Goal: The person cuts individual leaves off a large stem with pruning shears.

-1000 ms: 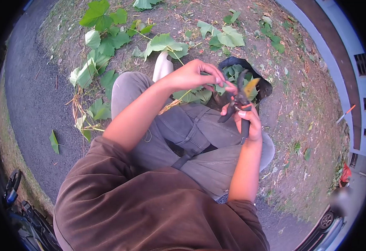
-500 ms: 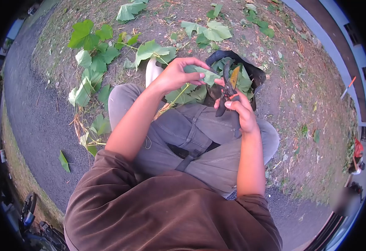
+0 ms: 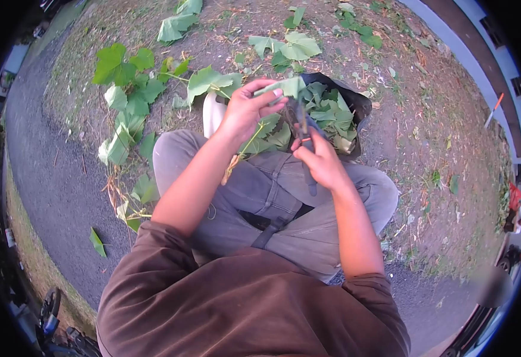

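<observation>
Through my remote feed, the left hand [image 3: 244,112] pinches a green leaf [image 3: 289,87] between thumb and fingers, apparently to steady it by the pruning shears [image 3: 306,139]. The right hand [image 3: 323,164] is wrapped around the handles, blades pointing away from the body; I cannot tell whether they touch the leaf. I judge the black bag [image 3: 359,104] sits just beyond the crossed legs [image 3: 254,181] for easy reach, with cut leaves [image 3: 332,116] in its mouth. Around me is patchy, grassy dirt [image 3: 433,143], with dark asphalt [image 3: 46,166] to the left and an orange-tipped stick [image 3: 494,109] far right
</observation>
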Demonstrator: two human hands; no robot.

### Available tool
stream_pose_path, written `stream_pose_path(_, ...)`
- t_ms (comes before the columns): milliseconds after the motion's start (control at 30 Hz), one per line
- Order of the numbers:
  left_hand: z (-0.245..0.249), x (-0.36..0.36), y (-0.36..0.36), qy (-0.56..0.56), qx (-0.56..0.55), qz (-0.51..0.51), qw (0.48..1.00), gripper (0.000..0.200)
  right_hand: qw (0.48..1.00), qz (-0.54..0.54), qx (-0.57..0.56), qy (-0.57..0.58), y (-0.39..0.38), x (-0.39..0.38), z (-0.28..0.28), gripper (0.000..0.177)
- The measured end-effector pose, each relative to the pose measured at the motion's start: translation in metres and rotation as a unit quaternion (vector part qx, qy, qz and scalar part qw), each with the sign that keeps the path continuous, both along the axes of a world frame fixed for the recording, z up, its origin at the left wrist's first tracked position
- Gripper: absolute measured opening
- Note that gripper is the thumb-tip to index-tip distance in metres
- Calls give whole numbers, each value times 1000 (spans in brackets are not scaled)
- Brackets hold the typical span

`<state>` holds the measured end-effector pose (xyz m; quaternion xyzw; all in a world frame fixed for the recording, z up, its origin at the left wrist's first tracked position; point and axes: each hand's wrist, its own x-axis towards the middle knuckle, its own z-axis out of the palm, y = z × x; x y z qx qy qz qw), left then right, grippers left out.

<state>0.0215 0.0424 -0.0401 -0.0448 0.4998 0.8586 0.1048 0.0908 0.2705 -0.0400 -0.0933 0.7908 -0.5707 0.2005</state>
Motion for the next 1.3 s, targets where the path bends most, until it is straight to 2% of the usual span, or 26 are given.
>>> stream_pose_path(67,1,7,14,-9,11,-5,1000,28,999,-30,-36,-22,-6,-1,-4,60)
stream_pose_path(167,2,15,29,44,-38,-3,998,25,992,-70,-71,-76,-9,-3,9,52)
stream_pose_path(267,7,13,29,68,-87,29,993,24,987,-72,-126,-69,-3,0,4,56)
stream_pose_path(300,5,10,26,77,-66,-8,995,22,987,-70,-125,-70,-2,0,4,56)
stream_pose_path(333,3,11,24,77,-66,-6,995,22,989,-64,-112,-73,-2,-2,5,45)
stream_pose_path(367,0,12,23,70,-80,-46,993,21,990,-59,-100,-76,-1,-3,5,34)
stream_pose_path(400,1,13,23,62,-93,-86,990,20,990,-61,-100,-76,-1,-3,5,34)
stream_pose_path(533,3,6,15,22,-104,-122,987,20,983,-64,-142,-97,0,-4,-3,30)
stream_pose_path(600,-1,2,20,15,-84,-125,988,20,983,-63,-144,-96,2,-8,-8,28)
stream_pose_path(667,-9,-4,27,17,-104,-112,988,20,964,-115,-187,-151,-1,-8,-12,26)
stream_pose_path(800,-10,-21,38,32,-152,-116,981,23,936,-175,-244,-182,-5,-12,-11,25)
stream_pose_path(900,-14,-28,42,68,-181,-112,975,24,937,-199,-228,-175,-3,-14,-9,26)
stream_pose_path(1200,-26,-36,41,71,-103,-51,991,22,927,-213,-261,-165,-4,-22,-7,38)
stream_pose_path(1267,-25,-36,36,87,-76,-25,993,23,874,-254,-342,-233,2,-24,-8,37)
stream_pose_path(1300,-18,-35,31,78,-98,-32,992,24,885,-243,-330,-222,6,-27,-10,41)
